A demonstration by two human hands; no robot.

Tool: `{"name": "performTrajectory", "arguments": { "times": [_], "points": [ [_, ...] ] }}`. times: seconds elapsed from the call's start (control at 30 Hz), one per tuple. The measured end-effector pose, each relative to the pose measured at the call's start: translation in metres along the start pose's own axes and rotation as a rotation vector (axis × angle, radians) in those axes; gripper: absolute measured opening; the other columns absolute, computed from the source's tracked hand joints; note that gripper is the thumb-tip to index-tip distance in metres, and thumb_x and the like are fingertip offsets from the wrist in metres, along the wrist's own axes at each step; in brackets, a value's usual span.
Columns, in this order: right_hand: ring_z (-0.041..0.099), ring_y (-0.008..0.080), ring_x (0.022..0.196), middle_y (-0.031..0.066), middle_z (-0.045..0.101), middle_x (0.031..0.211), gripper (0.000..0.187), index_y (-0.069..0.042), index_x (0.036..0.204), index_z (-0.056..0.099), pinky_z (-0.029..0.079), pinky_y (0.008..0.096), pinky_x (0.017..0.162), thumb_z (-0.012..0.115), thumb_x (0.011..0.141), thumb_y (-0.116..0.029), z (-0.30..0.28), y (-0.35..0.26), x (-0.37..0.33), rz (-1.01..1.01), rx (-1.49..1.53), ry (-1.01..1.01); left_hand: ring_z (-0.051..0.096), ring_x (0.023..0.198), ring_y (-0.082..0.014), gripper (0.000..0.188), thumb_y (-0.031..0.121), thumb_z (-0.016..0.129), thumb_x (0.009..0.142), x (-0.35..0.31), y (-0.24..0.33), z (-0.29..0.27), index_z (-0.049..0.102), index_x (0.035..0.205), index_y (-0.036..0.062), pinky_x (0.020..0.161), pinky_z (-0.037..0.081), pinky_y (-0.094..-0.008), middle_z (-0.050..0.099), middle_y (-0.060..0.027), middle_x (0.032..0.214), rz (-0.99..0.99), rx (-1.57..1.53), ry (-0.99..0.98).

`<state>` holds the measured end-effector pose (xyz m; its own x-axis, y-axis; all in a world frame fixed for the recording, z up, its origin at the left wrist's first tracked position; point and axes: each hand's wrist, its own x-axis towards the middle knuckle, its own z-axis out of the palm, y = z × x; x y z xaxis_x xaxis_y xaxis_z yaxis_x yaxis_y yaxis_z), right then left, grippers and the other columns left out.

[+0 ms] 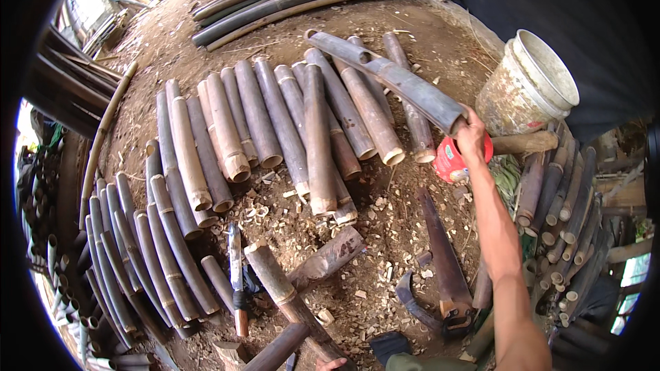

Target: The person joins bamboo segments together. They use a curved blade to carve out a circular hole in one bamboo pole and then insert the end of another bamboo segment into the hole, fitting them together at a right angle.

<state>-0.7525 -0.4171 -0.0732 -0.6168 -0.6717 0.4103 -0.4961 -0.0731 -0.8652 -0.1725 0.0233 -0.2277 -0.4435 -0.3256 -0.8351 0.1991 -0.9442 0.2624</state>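
My right hand [471, 136] reaches far out and is closed on the near end of a dark bamboo tube [412, 86] with a notch cut in its upper side. This tube lies slantwise over other bamboo pieces at the back. Directly under my right hand is a red tin [450, 161]. At the lower edge, my left hand [333, 364] shows only its fingers, curled against the near end of a mottled bamboo piece [292, 302]. That piece slants away from me, its far end near another short bamboo log [330, 257].
Rows of cut bamboo tubes [258, 113] cover the ground ahead and left. A handsaw [440, 254], a curved blade [416, 302] and a long knife [236, 268] lie among wood chips. A stained white bucket [526, 86] stands at right, beside stacked bamboo [557, 192].
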Motion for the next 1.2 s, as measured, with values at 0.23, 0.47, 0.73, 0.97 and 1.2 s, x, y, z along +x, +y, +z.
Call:
{"name": "performTrajectory", "arguments": {
  "times": [0.23,0.47,0.73,0.97,1.2],
  "points": [
    [0.067,0.0293,0.101,0.0207,0.064,0.121,0.047,0.002,0.130,0.054,0.054,0.0367,0.077,0.063,0.084,0.000,0.060,-0.072,-0.099,-0.033,-0.163,-0.502,0.067,0.082,-0.0209,0.029,0.028,0.068,0.089,-0.013,0.023,0.021,0.073,0.096,0.0002,0.081,0.052,-0.0364,0.072,-0.0096,0.087,0.037,-0.011,0.033],
    [0.061,0.0289,0.108,0.0160,0.062,0.111,0.050,-0.004,0.120,0.063,0.047,0.0349,0.098,0.055,0.072,0.002,0.073,-0.064,-0.084,0.148,-0.273,-1.096,0.064,0.088,-0.0140,0.042,0.024,0.083,0.076,-0.005,0.004,-0.005,0.068,0.109,0.0025,0.081,0.050,-0.0314,0.070,-0.0047,0.097,0.125,0.179,0.150],
    [0.050,0.0432,0.125,0.0268,0.053,0.134,0.061,-0.004,0.148,0.035,0.037,0.0456,0.105,0.052,0.090,-0.006,0.117,0.130,-0.002,-0.486,-0.787,-0.771,0.060,0.090,-0.0162,0.061,0.039,0.084,0.072,-0.021,0.040,0.024,0.062,0.117,0.0032,0.082,0.049,-0.0320,0.066,-0.0053,0.097,0.124,0.299,0.193],
    [0.051,0.0422,0.125,0.0266,0.053,0.134,0.056,-0.004,0.148,0.035,0.039,0.0449,0.104,0.048,0.094,-0.008,0.137,0.189,0.037,-0.291,-0.747,-0.698,0.061,0.097,-0.0226,0.074,0.042,0.082,0.067,-0.027,0.050,0.032,0.058,0.124,0.0011,0.088,0.048,-0.0351,0.066,-0.0120,0.104,0.085,0.345,0.193],
    [0.059,0.0411,0.115,0.0256,0.058,0.130,0.046,-0.005,0.147,0.039,0.047,0.0443,0.094,0.041,0.101,-0.012,0.104,0.166,0.093,-0.660,-0.809,-0.440,0.061,0.097,-0.0235,0.075,0.040,0.081,0.067,-0.003,0.035,0.022,0.056,0.127,0.0035,0.090,0.048,-0.0362,0.066,-0.0126,0.106,0.247,0.354,0.189]
  ]
}}
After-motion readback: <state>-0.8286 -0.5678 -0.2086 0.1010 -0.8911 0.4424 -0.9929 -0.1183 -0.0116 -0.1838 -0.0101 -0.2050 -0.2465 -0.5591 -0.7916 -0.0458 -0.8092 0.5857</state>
